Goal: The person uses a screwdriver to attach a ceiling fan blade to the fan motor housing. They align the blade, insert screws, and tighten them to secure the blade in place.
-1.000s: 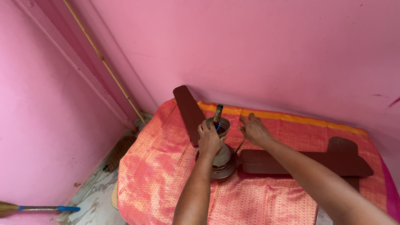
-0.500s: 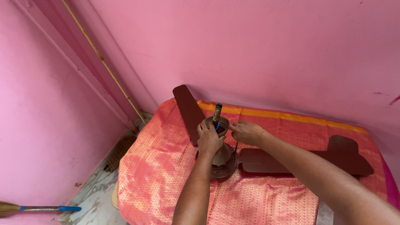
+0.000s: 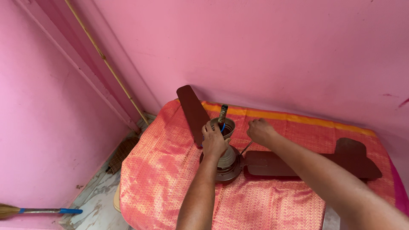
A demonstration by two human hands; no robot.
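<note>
- The brown ceiling fan (image 3: pixel 230 164) lies on the orange patterned cloth (image 3: pixel 162 179), motor in the middle, with its short rod (image 3: pixel 223 113) standing up and leaning slightly to the right.
- One blade (image 3: pixel 192 113) runs from the motor toward the far left; another blade (image 3: pixel 311 164) stretches out to the right, its long axis running left to right.
- Your left hand (image 3: pixel 214 142) is closed around the beige cup-shaped cover (image 3: pixel 226 147) on top of the motor, hiding most of its near side.
- Your right hand (image 3: pixel 260 131) is closed on a thin tool (image 3: pixel 246 148), just right of the cover; the tool slants down toward the motor, and its tip is hard to make out.
- A broom (image 3: pixel 30 211) at the near left is cut off by the frame edge.
</note>
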